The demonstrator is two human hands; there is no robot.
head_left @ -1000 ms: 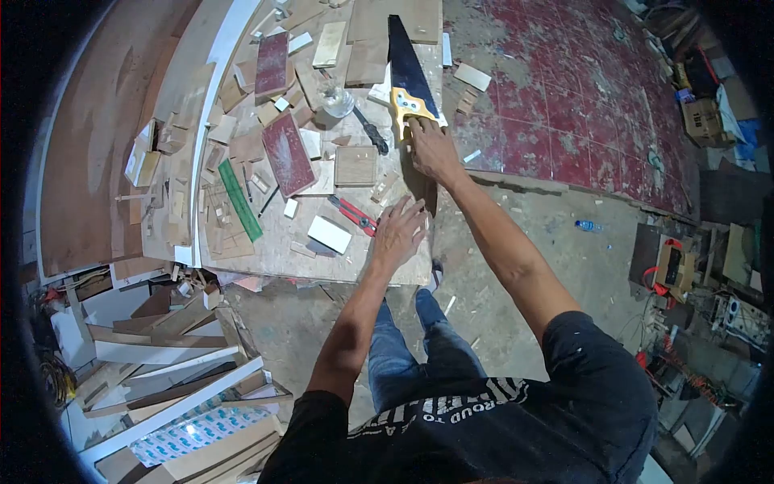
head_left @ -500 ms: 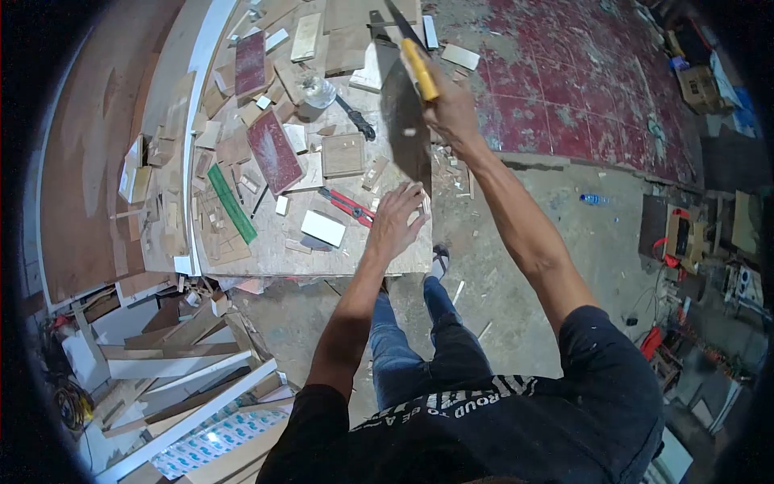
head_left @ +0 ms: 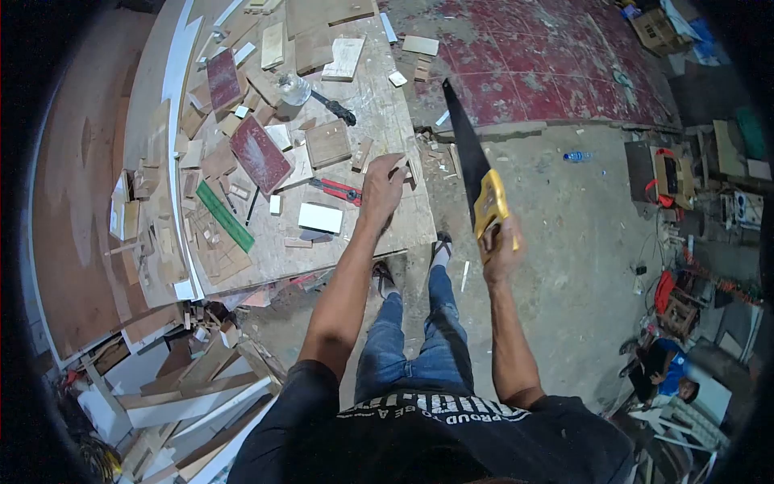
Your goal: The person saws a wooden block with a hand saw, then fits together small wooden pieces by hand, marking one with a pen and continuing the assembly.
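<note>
My right hand (head_left: 501, 248) is closed round the yellow handle of a hand saw (head_left: 470, 149), held off the table's right side with its dark blade pointing up and away. My left hand (head_left: 382, 187) rests near the right edge of the wooden table (head_left: 379, 242), its fingers curled over a small wooden piece (head_left: 409, 173) at the edge. Beside that hand lies a red cutter (head_left: 339, 190). A white block (head_left: 320, 218) sits nearer the front edge, and a square wooden piece (head_left: 328, 143) lies beyond the cutter.
Two dark red boards (head_left: 260, 155), a green strip (head_left: 225, 216), a clear container (head_left: 293, 89) and many wood offcuts cover the table. Scrap wood (head_left: 193, 395) is piled at lower left. A person (head_left: 663, 367) is at lower right, and a blue bottle (head_left: 577, 156) lies on the floor.
My right hand has brought the saw from above the table's far right side down and right, over the floor. My left hand stays near the table edge, and the view has shifted.
</note>
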